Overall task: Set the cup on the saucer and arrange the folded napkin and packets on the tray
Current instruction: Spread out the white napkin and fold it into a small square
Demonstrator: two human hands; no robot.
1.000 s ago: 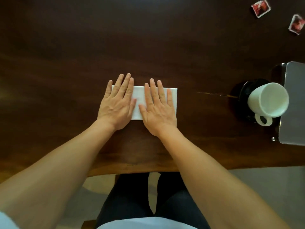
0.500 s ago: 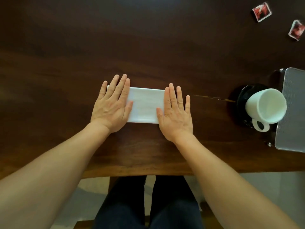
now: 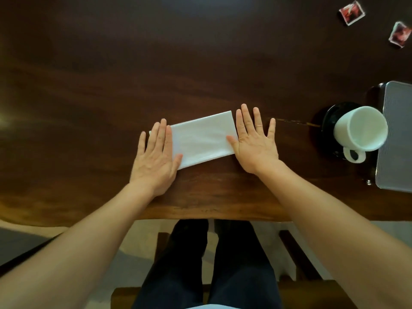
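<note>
Legible text: none can be read. Printed surfaces are recorded on the far packet (image 3: 351, 13) and the near packet (image 3: 400, 35), both lying apart from each other at the far right of the table (image 3: 200, 52). The far packet is printed in red and dark tones inside a white border, with a pale stroke across the red field that cannot be resolved into a letter. The near packet is printed in similar red tones inside a white border, and its print is blurred. No brand, number or sign can be made out on either.
</note>
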